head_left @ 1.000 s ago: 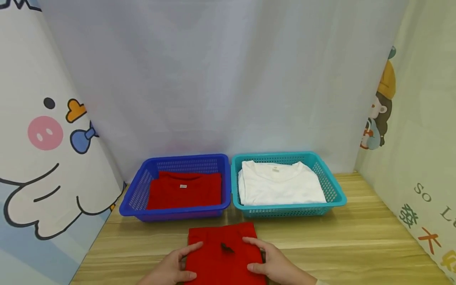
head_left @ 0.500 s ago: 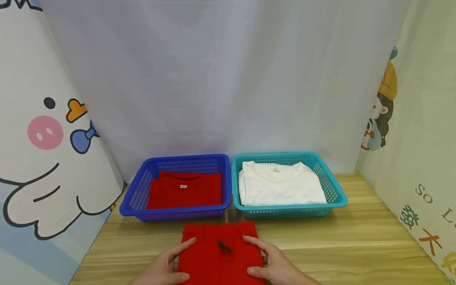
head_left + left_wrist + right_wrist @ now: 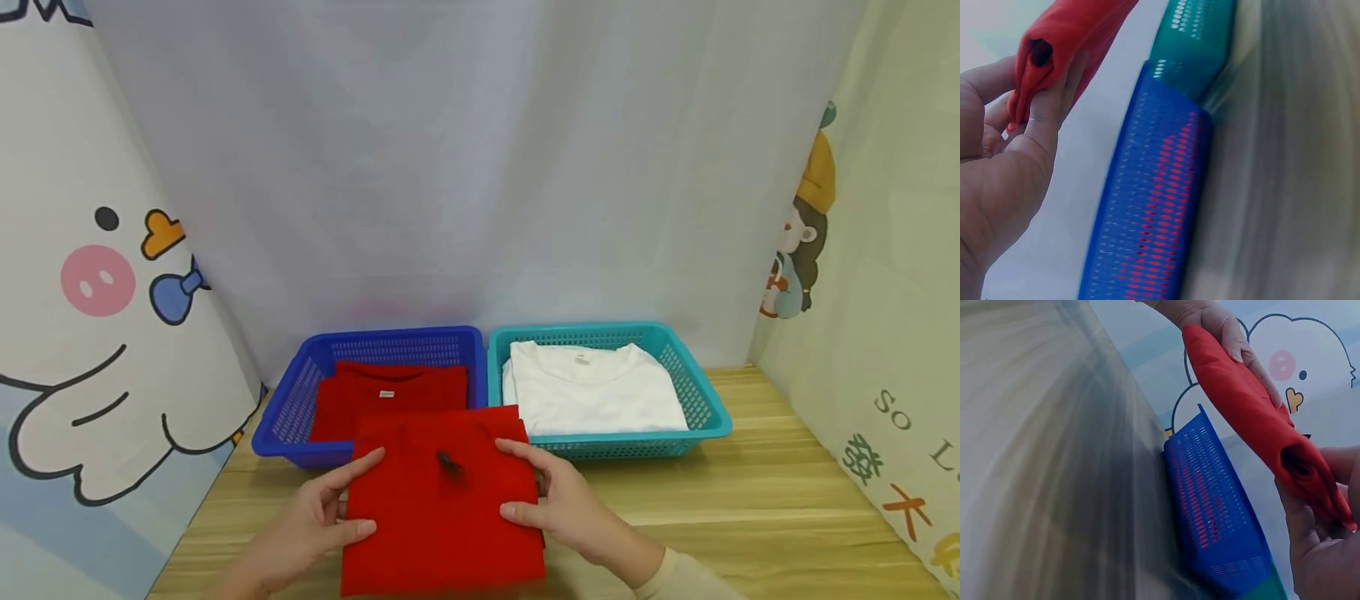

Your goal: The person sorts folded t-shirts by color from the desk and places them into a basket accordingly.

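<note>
A folded red garment (image 3: 442, 537) with a small dark patch near its top hangs above the table, its upper edge overlapping the front of the blue basket (image 3: 393, 335) in the head view. My left hand (image 3: 300, 517) grips its left side, thumb on top and some fingers underneath. The right side is pinched by my right hand (image 3: 566, 504) in much the same way. Rolled, layered folds of the garment (image 3: 1241, 400) show between both hands in the right wrist view. In the basket lies a folded red shirt (image 3: 420, 385) with a white neck label.
To the right of the blue basket, and close against it, stands a teal basket (image 3: 615, 447) of folded white shirts (image 3: 600, 392). Both sit on the wooden table (image 3: 735, 500) before a pale curtain (image 3: 480, 167). Patterned walls flank the table on either side.
Both hands have lifted the folded red garment off the table, moving it forward and somewhat left toward the blue basket. The baskets have stayed in place.
</note>
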Available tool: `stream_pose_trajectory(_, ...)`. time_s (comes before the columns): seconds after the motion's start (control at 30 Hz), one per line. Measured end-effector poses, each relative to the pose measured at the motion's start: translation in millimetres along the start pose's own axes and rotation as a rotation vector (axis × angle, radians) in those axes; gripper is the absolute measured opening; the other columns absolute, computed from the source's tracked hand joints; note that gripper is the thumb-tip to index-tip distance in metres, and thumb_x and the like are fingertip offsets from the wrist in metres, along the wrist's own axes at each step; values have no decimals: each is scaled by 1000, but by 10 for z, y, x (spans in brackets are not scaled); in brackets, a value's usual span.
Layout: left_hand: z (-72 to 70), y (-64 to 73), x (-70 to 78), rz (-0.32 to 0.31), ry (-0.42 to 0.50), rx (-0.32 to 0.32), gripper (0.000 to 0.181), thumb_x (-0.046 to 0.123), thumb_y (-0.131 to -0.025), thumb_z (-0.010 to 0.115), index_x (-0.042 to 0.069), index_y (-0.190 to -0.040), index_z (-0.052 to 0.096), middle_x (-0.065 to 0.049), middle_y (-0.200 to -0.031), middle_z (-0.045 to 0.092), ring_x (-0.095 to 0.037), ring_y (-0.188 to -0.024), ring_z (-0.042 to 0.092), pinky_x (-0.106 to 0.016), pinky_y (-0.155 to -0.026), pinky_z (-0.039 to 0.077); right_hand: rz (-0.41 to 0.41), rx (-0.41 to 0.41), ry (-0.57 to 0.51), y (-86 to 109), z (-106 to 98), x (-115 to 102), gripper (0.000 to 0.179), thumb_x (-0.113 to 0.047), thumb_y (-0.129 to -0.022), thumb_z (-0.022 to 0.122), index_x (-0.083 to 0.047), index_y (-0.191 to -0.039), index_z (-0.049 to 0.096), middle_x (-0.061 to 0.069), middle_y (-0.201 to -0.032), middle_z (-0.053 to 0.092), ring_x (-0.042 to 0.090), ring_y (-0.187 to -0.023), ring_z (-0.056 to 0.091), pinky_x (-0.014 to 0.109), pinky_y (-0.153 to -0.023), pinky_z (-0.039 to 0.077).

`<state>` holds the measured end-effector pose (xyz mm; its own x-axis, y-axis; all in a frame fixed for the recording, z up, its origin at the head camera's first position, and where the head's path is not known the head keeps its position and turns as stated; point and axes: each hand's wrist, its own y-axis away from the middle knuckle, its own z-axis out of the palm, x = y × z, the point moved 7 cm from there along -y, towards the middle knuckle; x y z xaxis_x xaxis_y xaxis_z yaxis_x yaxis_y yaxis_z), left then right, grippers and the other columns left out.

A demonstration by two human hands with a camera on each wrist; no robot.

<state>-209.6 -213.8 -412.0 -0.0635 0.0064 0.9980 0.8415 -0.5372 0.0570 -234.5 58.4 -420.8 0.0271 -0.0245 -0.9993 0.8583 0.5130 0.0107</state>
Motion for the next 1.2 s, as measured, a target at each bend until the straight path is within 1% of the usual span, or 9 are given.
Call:
stream_pose_trajectory(0.2, -245, -97, 241, 84, -168, 142, 76, 6, -88, 69, 15, -152, 29, -11, -159, 14, -9, -127, 39, -28, -92, 50, -26, 26, -16, -324, 9, -200, 69, -10, -86, 73, -21, -146, 41, 18, -131, 50, 31, -106, 61, 47, -78, 56)
stream_pose_trajectory(0.23, -296, -108, 269, 88, -199, 164, 76, 7, -88, 69, 16, -152, 30, -16, -151, 30, -8, -116, 47, -24, -86, 52, -27, 27, -15, -384, 11, -224, 69, -10, -86, 73, -22, -146, 41, 18, -132, 50, 31, -106, 61, 47, -78, 56)
stream_pose_trajectory(0.3, -388, -136, 328, 104, -251, 193, 74, 8, -88, 69, 18, -152, 31, -14, -150, 31, -8, -109, 45, -23, -82, 54, -49, 33, 17, -508, 9, -275, 70, -11, -86, 73, -22, -146, 41, 17, -133, 49, 30, -106, 61, 45, -78, 56)
stream_pose_trajectory(0.4, -520, -191, 426, 138, -310, 230, 73, 9, -90, 68, 17, -152, 32, -17, -134, 41, -7, -76, 44, -18, -63, 49, -66, 56, 68, -688, 14, -346, 70, -11, -85, 74, -25, -146, 41, 13, -133, 51, 27, -104, 62, 41, -79, 57)
stream_pose_trajectory(0.57, -742, -309, 528, 134, -276, 284, 74, 13, -91, 67, 23, -153, 29, -10, -157, 15, -6, -97, 48, -17, -72, 51, -56, 98, 119, -1016, 47, -356, 75, -10, -85, 74, -30, -147, 39, 9, -132, 53, 26, -105, 62, 39, -79, 57)
stream_pose_trajectory(0.63, -823, -368, 531, 109, -237, 313, 75, 17, -90, 68, 29, -152, 28, -11, -157, 16, -10, -119, 46, -24, -82, 54, -70, 118, 152, -1135, 63, -348, 77, -11, -84, 74, -32, -148, 37, 7, -134, 52, 25, -109, 59, 38, -80, 56)
stream_pose_trajectory(0.73, -939, -474, 505, 69, -201, 365, 76, 23, -89, 70, 36, -151, 28, -12, -154, 24, -21, -126, 45, -33, -88, 53, -88, 140, 186, -1302, 82, -324, 78, -14, -84, 75, -35, -148, 36, 4, -136, 50, 23, -112, 57, 36, -82, 55)
stream_pose_trajectory(0.9, -1130, -659, 423, 17, -200, 429, 77, 27, -87, 72, 42, -150, 29, -11, -154, 26, -32, -131, 37, -31, -87, 53, -59, 174, 201, -1562, 69, -227, 76, -17, -84, 76, -39, -146, 37, 4, -132, 51, 22, -105, 59, 35, -80, 56)
stream_pose_trajectory(1.2, -1321, -842, 278, 9, -145, 423, 78, 20, -88, 71, 39, -151, 28, -15, -153, 27, -35, -130, 40, -37, -87, 53, -46, 239, 315, -1789, 42, -141, 76, -20, -83, 77, -34, -147, 38, 4, -138, 48, 24, -115, 52, 36, -86, 53)
